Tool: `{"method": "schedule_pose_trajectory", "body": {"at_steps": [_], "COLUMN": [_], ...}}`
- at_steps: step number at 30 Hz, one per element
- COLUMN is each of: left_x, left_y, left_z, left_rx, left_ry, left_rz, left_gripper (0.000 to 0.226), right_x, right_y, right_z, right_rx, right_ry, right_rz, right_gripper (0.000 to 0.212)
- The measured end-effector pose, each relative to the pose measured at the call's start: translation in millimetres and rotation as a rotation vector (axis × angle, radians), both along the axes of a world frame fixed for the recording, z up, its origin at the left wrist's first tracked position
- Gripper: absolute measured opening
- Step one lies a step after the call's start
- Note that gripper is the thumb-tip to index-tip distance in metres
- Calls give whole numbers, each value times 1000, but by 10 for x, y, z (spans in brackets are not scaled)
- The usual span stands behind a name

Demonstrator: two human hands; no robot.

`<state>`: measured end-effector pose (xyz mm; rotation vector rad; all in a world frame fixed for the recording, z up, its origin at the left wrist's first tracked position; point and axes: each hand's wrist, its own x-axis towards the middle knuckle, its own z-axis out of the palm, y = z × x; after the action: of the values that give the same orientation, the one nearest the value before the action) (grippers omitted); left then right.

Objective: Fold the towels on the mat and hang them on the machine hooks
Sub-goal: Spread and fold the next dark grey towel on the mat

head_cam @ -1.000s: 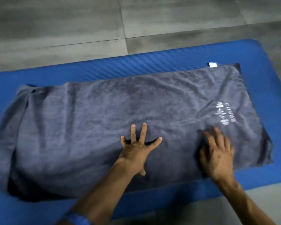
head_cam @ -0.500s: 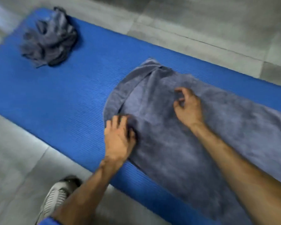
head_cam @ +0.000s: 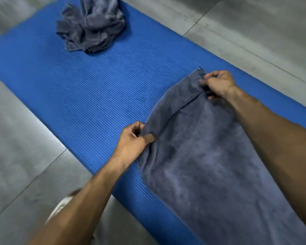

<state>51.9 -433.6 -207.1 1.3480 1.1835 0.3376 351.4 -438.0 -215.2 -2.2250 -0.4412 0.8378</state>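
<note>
A grey towel lies spread lengthwise on the blue ribbed mat, running to the lower right edge of the view. Its left end is lifted a little off the mat. My left hand pinches the near corner of that end. My right hand pinches the far corner, fingers curled round the cloth. A second grey towel sits crumpled in a heap at the far left end of the mat, apart from both hands.
Grey tiled floor surrounds the mat on all sides. A white shoe shows at the bottom left, beside my left forearm. Bare mat lies between the two towels. No machine or hooks are in view.
The view swung left along the mat. Both hands went from pressing flat on the towel's middle to its left end, and now pinch its two corners and lift them.
</note>
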Motion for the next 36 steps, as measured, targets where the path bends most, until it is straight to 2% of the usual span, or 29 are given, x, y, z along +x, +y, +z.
{"method": "schedule_pose_trajectory", "body": {"at_steps": [3,5,7,8,10,12,13,15,17,20,23,24,26,29,31,33,36], "left_x": [-167,-350,-568,-659,-770,-761,-723,-646,-623,-684,-785,-818,-888,-970,-1002,-972,-869], "left_y": [29,77,134,150,126,22,-51,-175,-219,-258,-261,-255,-211,-152,-125,-86,59], "left_z": [144,194,139,114,56,-15,-27,-76,-118,-157,-183,-182,-192,-200,-203,-171,-234], "left_rx": [-38,-10,59,140,441,720,797,854,832,852,839,815,753,637,614,599,526], "left_ry": [-158,-121,60,219,569,698,708,740,784,839,831,826,804,748,708,581,368], "left_rz": [106,180,231,209,9,-228,-330,-452,-465,-516,-641,-682,-724,-732,-745,-639,-244], "left_gripper": [38,39,44,46,53,56,55,52,50,61,76,79,80,81,79,69,47], "right_x": [-22,-47,-86,-117,-205,-317,-371,-443,-467,-455,-421,-412,-432,-523,-583,-607,-709], "right_y": [13,36,66,90,109,86,71,81,134,181,183,182,159,117,126,165,142], "right_z": [30,45,-4,-40,-85,-104,-123,-150,-104,-47,-80,-102,-111,-150,-148,-96,33], "right_rx": [137,164,165,169,161,91,45,-23,-54,78,109,99,69,-20,-181,-297,-348], "right_ry": [183,220,223,189,-29,-278,-307,-197,-40,174,169,117,-75,-472,-545,-503,-525], "right_rz": [59,121,142,115,10,-75,-78,-44,-60,-185,-180,-155,-68,289,526,571,523], "right_gripper": [30,39,41,41,38,30,26,21,28,35,45,51,49,40,42,46,48]}}
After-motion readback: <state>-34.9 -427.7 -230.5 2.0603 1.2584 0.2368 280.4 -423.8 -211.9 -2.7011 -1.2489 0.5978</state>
